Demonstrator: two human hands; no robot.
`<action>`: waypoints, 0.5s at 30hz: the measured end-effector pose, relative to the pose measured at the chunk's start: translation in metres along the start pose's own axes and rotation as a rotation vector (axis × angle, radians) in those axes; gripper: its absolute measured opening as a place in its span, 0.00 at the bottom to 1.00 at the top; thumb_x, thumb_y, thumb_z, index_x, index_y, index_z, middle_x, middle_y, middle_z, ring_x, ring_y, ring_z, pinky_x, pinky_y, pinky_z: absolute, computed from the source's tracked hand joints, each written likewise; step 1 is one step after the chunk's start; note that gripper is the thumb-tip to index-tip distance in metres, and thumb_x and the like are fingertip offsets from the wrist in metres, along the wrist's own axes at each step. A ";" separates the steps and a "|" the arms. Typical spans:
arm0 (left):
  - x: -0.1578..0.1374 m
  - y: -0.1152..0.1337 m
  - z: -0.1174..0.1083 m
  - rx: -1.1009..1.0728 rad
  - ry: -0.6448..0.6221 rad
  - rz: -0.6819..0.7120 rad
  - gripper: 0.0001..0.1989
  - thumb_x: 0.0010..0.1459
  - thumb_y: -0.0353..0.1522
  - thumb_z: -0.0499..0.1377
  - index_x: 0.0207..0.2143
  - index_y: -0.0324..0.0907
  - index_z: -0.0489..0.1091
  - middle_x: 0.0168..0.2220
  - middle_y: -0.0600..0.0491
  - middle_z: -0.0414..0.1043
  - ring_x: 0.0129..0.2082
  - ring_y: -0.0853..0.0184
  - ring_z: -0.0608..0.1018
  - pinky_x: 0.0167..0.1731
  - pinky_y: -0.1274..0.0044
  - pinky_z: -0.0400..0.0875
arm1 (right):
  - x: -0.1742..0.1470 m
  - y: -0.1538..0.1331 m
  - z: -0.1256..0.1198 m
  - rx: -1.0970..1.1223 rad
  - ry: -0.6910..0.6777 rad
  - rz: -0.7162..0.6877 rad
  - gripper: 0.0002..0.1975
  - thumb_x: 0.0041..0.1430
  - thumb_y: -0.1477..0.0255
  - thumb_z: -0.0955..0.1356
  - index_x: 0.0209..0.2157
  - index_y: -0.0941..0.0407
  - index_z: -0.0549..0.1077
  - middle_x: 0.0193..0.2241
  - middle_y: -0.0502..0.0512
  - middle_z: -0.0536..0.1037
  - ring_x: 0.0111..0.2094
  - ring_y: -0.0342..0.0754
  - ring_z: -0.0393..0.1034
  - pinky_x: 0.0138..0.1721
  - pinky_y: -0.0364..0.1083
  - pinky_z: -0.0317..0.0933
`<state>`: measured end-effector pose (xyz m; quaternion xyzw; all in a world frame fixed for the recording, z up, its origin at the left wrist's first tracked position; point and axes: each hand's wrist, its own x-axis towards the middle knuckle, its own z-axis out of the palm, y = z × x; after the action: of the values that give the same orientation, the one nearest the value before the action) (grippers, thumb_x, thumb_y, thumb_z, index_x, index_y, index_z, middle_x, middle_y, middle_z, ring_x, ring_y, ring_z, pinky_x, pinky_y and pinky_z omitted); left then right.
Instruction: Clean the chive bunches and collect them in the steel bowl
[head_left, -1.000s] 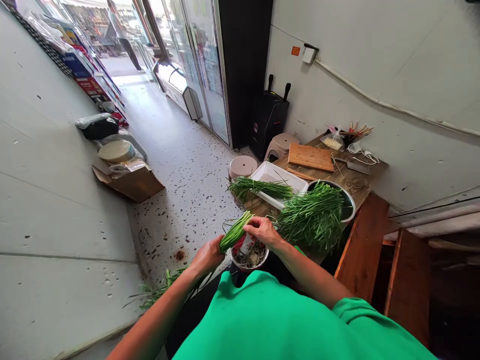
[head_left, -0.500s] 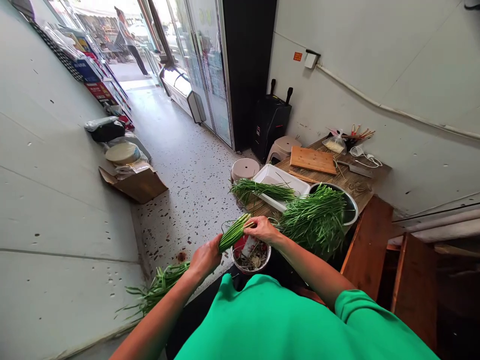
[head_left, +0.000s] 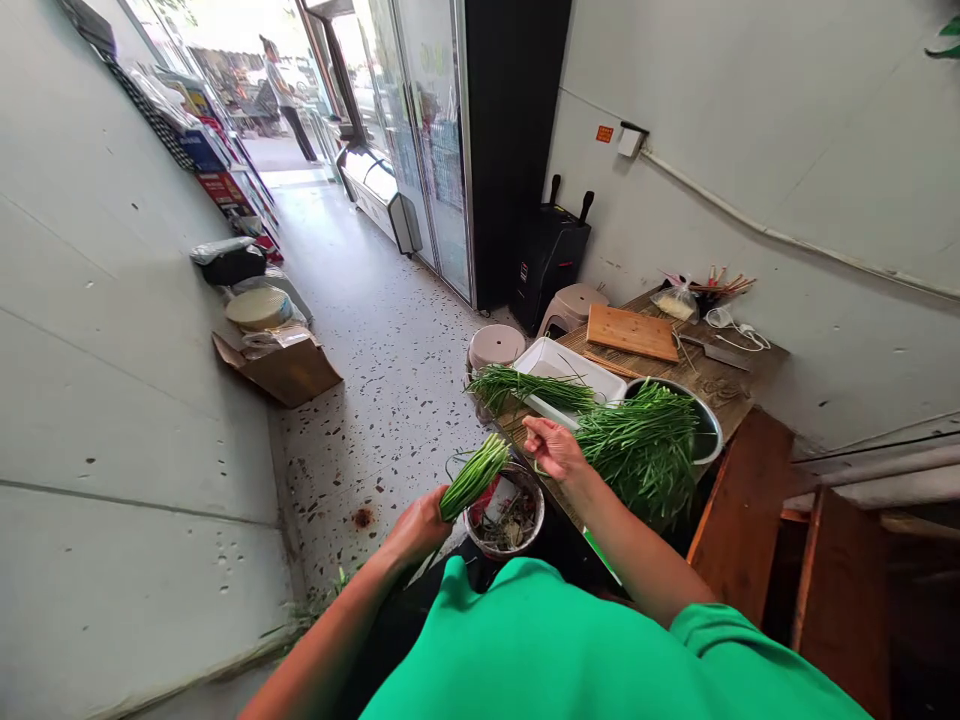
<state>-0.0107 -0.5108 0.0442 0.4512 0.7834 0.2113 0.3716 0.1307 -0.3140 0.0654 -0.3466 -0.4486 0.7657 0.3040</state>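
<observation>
My left hand (head_left: 420,525) is wrapped round a bunch of garlic chives (head_left: 476,477), pale cut ends pointing up and right, leaves trailing behind my forearm. To its right, apart from the bunch, my right hand (head_left: 553,450) is raised with its fingers pinched. Whatever those fingers may hold is too small to make out. Below the stems stands a bucket (head_left: 540,515) with dry trimmings inside. A large heap of chives (head_left: 637,450) hangs over a metal bowl (head_left: 711,425) beside my right forearm. More chives (head_left: 536,388) lie across a white tray (head_left: 585,372).
The wooden table (head_left: 720,385) also bears a cutting board (head_left: 632,332), a cleaver (head_left: 726,356) and a bag (head_left: 675,300). Plastic stools (head_left: 496,345) stand behind it, near a black speaker (head_left: 553,262). A cardboard box (head_left: 289,372) sits by the left wall. A person (head_left: 285,100) stands outside.
My right hand has moved off the cut ends, up and to the right. The bunch in my left hand has tilted more upright, its leaves now lower behind my arm.
</observation>
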 end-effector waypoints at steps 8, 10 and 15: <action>-0.003 -0.006 0.004 0.299 0.135 -0.091 0.26 0.49 0.25 0.51 0.53 0.44 0.63 0.40 0.47 0.76 0.39 0.58 0.77 0.31 0.76 0.63 | -0.015 0.021 -0.013 -0.740 -0.167 -0.053 0.16 0.44 0.59 0.71 0.22 0.59 0.77 0.15 0.49 0.71 0.18 0.39 0.60 0.21 0.40 0.51; -0.003 -0.005 0.006 0.352 0.148 -0.099 0.27 0.51 0.25 0.50 0.55 0.44 0.61 0.41 0.45 0.76 0.39 0.57 0.77 0.31 0.74 0.64 | -0.017 0.031 -0.004 -0.639 -0.130 -0.043 0.16 0.43 0.59 0.71 0.25 0.60 0.77 0.16 0.48 0.71 0.17 0.38 0.58 0.19 0.40 0.50; -0.003 0.000 0.010 0.442 0.178 -0.112 0.29 0.53 0.26 0.49 0.59 0.44 0.57 0.42 0.43 0.76 0.38 0.55 0.78 0.31 0.73 0.64 | -0.021 0.043 0.008 -0.386 -0.061 0.017 0.18 0.40 0.57 0.71 0.20 0.59 0.71 0.12 0.44 0.64 0.13 0.37 0.54 0.15 0.40 0.49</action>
<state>-0.0020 -0.5135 0.0393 0.4571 0.8640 0.0529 0.2044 0.1299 -0.3521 0.0347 -0.3787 -0.5931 0.6782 0.2116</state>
